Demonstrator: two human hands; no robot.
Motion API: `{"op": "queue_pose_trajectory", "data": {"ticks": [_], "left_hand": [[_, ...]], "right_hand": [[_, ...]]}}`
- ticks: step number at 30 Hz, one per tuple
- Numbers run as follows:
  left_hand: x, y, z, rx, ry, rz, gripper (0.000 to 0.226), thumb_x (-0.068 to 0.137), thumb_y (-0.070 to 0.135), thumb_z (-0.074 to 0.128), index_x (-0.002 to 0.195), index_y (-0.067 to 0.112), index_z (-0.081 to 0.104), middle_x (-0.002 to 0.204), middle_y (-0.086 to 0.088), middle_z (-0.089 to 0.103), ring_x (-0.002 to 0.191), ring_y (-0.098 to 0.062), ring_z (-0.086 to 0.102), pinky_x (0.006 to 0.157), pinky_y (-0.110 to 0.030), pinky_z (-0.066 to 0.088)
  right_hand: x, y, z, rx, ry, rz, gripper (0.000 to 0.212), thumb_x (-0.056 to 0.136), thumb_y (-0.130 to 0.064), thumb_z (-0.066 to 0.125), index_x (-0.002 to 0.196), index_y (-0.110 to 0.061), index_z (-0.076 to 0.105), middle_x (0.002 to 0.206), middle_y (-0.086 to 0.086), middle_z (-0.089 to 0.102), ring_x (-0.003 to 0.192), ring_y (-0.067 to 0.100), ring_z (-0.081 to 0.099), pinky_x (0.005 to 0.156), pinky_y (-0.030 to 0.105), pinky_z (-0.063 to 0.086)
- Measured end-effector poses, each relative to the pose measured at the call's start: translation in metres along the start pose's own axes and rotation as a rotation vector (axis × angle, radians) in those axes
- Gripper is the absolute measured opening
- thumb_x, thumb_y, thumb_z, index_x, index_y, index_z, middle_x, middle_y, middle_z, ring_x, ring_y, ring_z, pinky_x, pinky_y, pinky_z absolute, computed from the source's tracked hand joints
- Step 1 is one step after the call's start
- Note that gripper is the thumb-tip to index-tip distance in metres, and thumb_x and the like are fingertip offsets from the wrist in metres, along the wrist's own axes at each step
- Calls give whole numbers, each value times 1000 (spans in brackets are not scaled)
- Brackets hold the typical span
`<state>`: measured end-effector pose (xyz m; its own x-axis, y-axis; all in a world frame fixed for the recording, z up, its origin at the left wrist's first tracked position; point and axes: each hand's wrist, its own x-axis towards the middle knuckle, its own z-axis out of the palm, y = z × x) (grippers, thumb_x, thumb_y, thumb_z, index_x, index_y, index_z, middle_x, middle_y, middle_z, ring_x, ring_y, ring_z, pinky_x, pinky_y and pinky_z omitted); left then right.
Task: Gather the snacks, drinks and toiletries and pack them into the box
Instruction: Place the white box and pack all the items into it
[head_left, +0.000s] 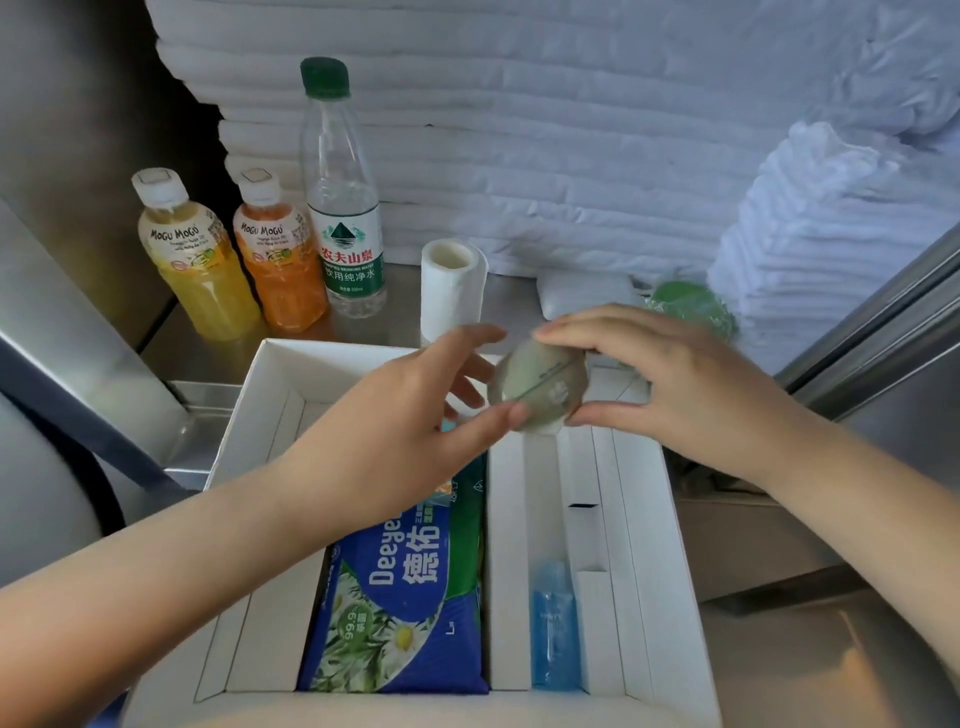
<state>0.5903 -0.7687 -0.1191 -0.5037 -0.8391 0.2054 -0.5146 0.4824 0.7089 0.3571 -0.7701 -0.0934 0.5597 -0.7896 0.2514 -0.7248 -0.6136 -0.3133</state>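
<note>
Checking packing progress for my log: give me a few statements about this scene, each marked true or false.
The Nongfu Spring water bottle stands outside the box. True.
The Deeyeo wipes pack lies on the counter. False: it lies inside the box.
The left hand and right hand both touch the round pale-green item. True.
The white roll lies in the box. False: it stands upright behind it.
</note>
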Motion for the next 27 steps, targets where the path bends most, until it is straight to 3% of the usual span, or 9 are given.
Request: {"op": "queue_pose_trajectory", "data": {"ticks": [3, 5, 9, 14, 16, 20, 22, 25, 27], "left_hand": [[2, 1, 7, -88, -40, -96, 58, 73, 67, 47, 124, 38, 46, 97, 22, 61, 86, 8, 58, 73, -13, 49], [3, -1, 9, -76, -62, -143, 43, 77, 60, 51, 115, 40, 51, 94, 22, 61, 83, 9, 58, 72, -14, 49], [-2, -7, 4, -135, -93, -194, 24, 80, 52, 57, 103, 48, 50, 94, 24, 64, 84, 8, 60, 73, -16, 51], [-7, -7, -9, -180, -139, -191, 37, 64, 65, 51, 98, 52, 52, 94, 35, 61, 87, 9, 60, 68, -13, 51], [-9, -9, -10, -181, -150, -214, 39, 61, 68, 51, 97, 53, 51, 93, 35, 61, 87, 10, 60, 65, -17, 52], [-13, -13, -5, -106, -160, -250, 42, 60, 71, 53, 95, 49, 50, 89, 36, 59, 80, 11, 60, 56, -13, 49], [-15, -17, 4, -102, -191, -315, 36, 66, 65, 61, 93, 45, 48, 85, 28, 63, 74, 9, 62, 50, -11, 48], [-16, -22, 24, 21, -251, -315, 34, 70, 62, 62, 88, 42, 41, 80, 17, 61, 68, 9, 61, 45, -10, 47], [-15, -24, 39, 167, -283, -258, 35, 74, 62, 59, 90, 38, 37, 83, 15, 58, 66, 0, 60, 50, -16, 51]], "right_hand": [[-3, -5, 10, 33, -48, -19, 59, 74, -35, 71, 129, -23, 54, 123, -8, 56, 111, -1, 50, 98, 11, 36], [-4, -4, 14, 112, -70, 10, 60, 74, -36, 72, 130, -28, 52, 122, -13, 55, 109, -4, 50, 93, 10, 38], [-3, 2, 16, 308, -234, 221, 74, 74, -30, 77, 136, -43, 39, 125, -29, 51, 112, -12, 49, 92, 7, 40], [5, 10, 17, 500, -358, 289, 26, 83, -17, 72, 107, -22, 65, 97, -14, 70, 91, 0, 65, 88, 18, 49], [8, 14, 14, 523, -373, 310, 19, 80, -21, 74, 98, -25, 67, 92, -14, 71, 86, 2, 67, 85, 18, 51], [15, 22, 8, 524, -345, 349, 12, 80, -19, 74, 87, -28, 71, 81, -9, 73, 71, 4, 67, 68, 16, 53], [18, 22, 5, 464, -323, 341, 15, 79, -15, 74, 84, -29, 71, 77, -11, 72, 68, 1, 66, 64, 12, 51], [23, 17, 9, 102, -282, 173, 20, 81, -11, 68, 82, -31, 71, 77, -20, 69, 73, -7, 62, 68, 6, 44], [26, 14, 18, -120, -312, 12, 23, 87, -12, 61, 95, -31, 69, 89, -18, 69, 84, -2, 61, 71, 10, 42]]}}
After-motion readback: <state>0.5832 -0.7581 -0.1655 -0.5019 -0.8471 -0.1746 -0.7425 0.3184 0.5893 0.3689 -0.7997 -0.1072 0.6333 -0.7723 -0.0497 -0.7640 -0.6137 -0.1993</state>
